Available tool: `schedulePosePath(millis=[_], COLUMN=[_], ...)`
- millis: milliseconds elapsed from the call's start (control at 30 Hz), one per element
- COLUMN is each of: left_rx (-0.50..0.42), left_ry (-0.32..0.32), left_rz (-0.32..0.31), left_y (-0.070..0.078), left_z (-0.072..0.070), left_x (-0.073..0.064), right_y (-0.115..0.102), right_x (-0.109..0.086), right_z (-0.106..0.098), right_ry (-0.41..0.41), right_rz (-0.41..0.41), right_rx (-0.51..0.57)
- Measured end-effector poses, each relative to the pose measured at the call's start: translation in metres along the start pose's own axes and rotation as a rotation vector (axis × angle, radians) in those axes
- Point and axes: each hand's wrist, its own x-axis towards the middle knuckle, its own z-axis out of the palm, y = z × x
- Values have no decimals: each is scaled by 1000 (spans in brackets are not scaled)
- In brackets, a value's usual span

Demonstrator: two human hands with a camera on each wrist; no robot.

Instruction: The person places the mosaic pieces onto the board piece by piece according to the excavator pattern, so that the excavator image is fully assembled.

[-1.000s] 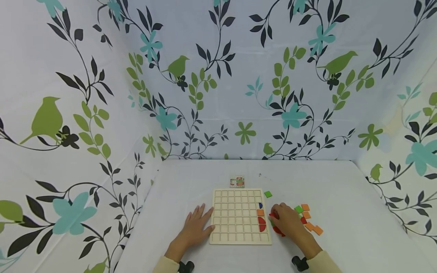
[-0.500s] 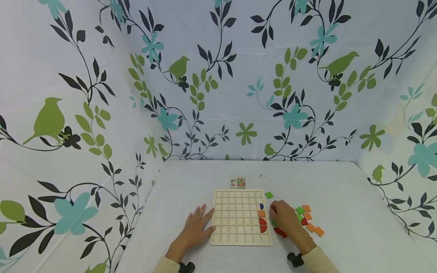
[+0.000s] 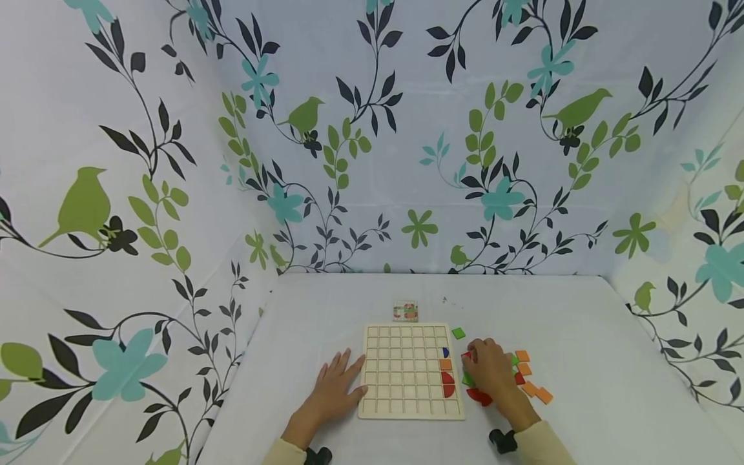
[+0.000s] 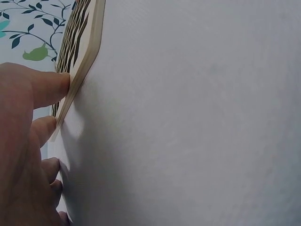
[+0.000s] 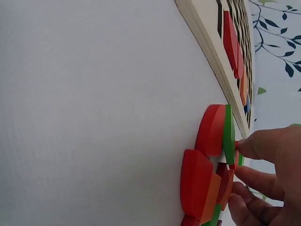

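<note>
A pale wooden grid board [image 3: 401,371] lies on the white table. Its right column holds a blue half-round piece [image 3: 445,352], an orange square [image 3: 445,364] and red half-round pieces [image 3: 447,391]. My left hand [image 3: 334,387] lies with spread fingers, thumb and fingertips touching the board's left edge. Over the loose pieces right of the board, my right hand [image 3: 491,371] pinches a small red piece [image 3: 467,354], mostly hidden by the fingers. In the right wrist view, red half-round pieces [image 5: 195,181] and a green piece [image 5: 228,134] lie beside those fingers.
A small printed card [image 3: 405,310] lies behind the board. One green square [image 3: 458,333] sits apart near the board's top right corner. Orange squares [image 3: 544,395] and a red piece [image 3: 519,378] are scattered right of my right hand. A patterned cloth [image 3: 360,194] hangs behind the table.
My right hand has shifted slightly among the loose pieces, and red now shows at its fingertips. The left hand stays at the board's edge; the pieces in the board have not changed.
</note>
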Motion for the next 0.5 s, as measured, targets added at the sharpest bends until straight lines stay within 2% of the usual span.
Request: schedulePosePath(millis=[200, 500], left_rx=[-3, 4], left_ry=[4, 21], left_rz=[1, -11], left_y=[-2, 2], left_z=[2, 0], left_x=[1, -1], right_y=[-3, -4], right_x=[-5, -1], right_z=[1, 0], right_ry=[34, 16], right_rz=[1, -27], right_rx=[-33, -49])
